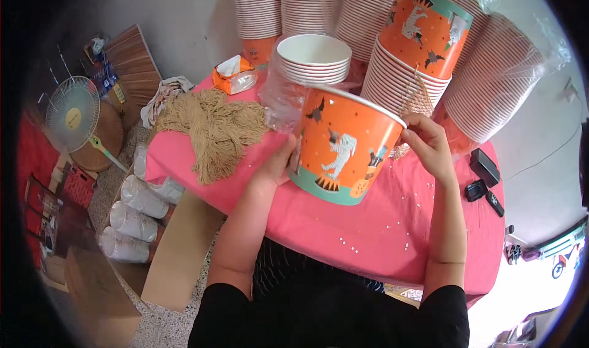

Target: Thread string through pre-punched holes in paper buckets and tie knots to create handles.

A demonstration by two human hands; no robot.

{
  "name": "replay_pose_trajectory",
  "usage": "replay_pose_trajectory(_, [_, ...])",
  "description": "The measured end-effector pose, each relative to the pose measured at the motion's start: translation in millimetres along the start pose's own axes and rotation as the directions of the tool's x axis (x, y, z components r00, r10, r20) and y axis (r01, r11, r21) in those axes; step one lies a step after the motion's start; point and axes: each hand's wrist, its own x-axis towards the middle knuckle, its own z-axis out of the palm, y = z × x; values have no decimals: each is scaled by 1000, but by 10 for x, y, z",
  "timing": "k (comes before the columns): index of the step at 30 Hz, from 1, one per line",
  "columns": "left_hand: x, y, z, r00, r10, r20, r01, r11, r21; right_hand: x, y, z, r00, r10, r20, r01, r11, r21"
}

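An orange paper bucket (350, 145) with a green base band, printed mummies and bats, is held tilted over the pink table between my two hands. My left hand (279, 161) supports its left side, with most of the fingers hidden behind it. At the rim's right end my right hand (429, 142) pinches the edge between thumb and fingers. Just behind that hand, light brown twisted strands (417, 99) lean against a stack of nested buckets (405, 72), topped by an upside-down orange one. White nested buckets (314, 50) stand behind the held one.
A heap of tan cords (215, 124) lies on the pink cloth (307, 222), near an orange tissue pack (234, 75). Tall plastic-wrapped bucket stacks (497, 78) line the wall. Small black objects (485, 167) sit at the right edge. A fan (73, 115) and bagged stacks (144, 197) are left.
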Motion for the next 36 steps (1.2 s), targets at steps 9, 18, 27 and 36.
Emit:
replay_pose_trajectory(9, [-129,195,24,993,-112,23,107,983,148,-153,-418,-100,942,-244,231,306,906,-293])
replay_pose_trajectory(18, [-109,-82,-379,993,-99,67,61,901,429,-210,-529,-100,952,-96,290,211,894,-396])
replay_pose_trajectory(27, [4,170,151,973,-154,170,70,906,417,-301,-578,64,915,-52,399,344,614,-710])
replay_pose_trajectory(36, [-183,167,-88,918,147,-368,112,794,598,-495,-738,119,948,84,306,178,657,-733])
